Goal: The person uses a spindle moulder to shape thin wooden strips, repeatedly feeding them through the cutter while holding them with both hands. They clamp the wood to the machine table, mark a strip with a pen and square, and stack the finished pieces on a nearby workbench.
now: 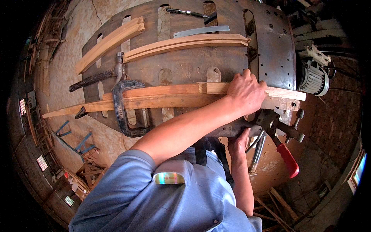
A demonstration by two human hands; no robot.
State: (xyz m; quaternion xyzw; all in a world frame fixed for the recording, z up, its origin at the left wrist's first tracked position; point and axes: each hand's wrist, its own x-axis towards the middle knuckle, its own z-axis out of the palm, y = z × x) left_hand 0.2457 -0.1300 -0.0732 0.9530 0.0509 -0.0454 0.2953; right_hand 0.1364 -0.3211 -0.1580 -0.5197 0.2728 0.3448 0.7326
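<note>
My left hand: curled nearly closed on a pale wooden strip along the desk's near side. My right hand: at the edge, grip hidden, beside a red-handled clamp. Leftward obstacle: black C-clamp. Beyond: hammer, metal strip, pen. Desk: slotted, rust-brown. Right: motor. Floor: stained.

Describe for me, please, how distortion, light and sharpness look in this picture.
Head view: fisheye distortion, with black corners; head view: bright window at the right edge, dim brick wall nearby; head view: left hand and C-clamp look fairly sharp.
</note>
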